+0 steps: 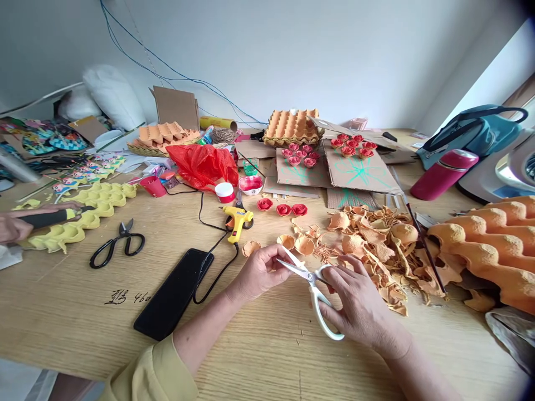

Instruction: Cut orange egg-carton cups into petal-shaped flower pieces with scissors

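**As white scissors (311,281) gape over the near middle of the wooden table (267,362)**

While the right hand (359,303) curls its fingers through the white loops, the blades stand parted. The left hand (261,270) bunches its fingers at the blade tips; whether they pinch anything cannot be told. Just beyond lie three orange cups (304,245), three red paper roses (283,209) and one yellow glue gun (237,218), with one scrap heap (376,245) to the right. To the left lie one phone (175,292) and one pair of black shears (119,245). A white wall (292,50) stands far behind

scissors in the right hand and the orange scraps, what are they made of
The scissors: shiny bright blades, likely steel, with smooth white handles, probably plastic. The orange scraps: matte, rough, torn-edged, seemingly moulded paper pulp like the egg tray beside them.
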Demonstrator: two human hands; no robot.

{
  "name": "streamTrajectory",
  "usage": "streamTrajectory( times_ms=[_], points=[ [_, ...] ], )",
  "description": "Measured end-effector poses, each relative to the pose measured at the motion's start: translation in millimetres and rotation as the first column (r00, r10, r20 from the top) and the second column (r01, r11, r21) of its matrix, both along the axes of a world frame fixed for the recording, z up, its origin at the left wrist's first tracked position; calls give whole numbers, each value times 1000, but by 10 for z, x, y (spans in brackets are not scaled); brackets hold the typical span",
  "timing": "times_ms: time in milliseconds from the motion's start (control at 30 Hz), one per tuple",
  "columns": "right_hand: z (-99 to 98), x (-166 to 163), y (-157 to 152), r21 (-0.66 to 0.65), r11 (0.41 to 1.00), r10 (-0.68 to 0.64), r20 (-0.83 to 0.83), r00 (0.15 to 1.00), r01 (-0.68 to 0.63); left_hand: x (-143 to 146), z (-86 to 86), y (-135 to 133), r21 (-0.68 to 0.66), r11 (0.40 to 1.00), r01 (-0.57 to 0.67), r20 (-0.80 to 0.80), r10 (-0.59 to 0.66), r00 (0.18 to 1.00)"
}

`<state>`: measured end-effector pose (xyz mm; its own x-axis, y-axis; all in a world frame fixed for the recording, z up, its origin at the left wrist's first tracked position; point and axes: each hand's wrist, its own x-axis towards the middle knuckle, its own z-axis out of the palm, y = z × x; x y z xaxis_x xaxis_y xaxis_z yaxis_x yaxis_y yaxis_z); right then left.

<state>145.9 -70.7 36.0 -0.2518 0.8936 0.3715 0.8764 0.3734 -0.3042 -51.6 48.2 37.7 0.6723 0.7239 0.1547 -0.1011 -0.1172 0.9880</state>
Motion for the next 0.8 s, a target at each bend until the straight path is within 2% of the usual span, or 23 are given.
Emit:
streamTrajectory(
  times_ms=[333, 500, 633, 700, 800],
  points=[
    [-7, 54, -1, -25, 999, 33, 2, 999, -33, 34, -15, 5, -156, 987, -47, 51, 56, 997],
    [-41, 82, 24, -19, 1000, 24, -61, 998, -25, 53, -50, -5, -203, 979, -28, 55, 40, 998],
    [-72, 68, 33, -59, 995, -88, -243, 966, 76, 53, -87, -45, -213, 977, 2, -1, -3, 1000],
    [-71, 55, 26, -149, 980, -181, -388, 904, 132, 52, -102, -70, -192, 981, 22, -34, -29, 999],
    [-37, 34, 14, -279, 955, -254, -589, 768, 102, 58, -113, -109, -113, 993, 38, -96, -49, 994]
  ],
)
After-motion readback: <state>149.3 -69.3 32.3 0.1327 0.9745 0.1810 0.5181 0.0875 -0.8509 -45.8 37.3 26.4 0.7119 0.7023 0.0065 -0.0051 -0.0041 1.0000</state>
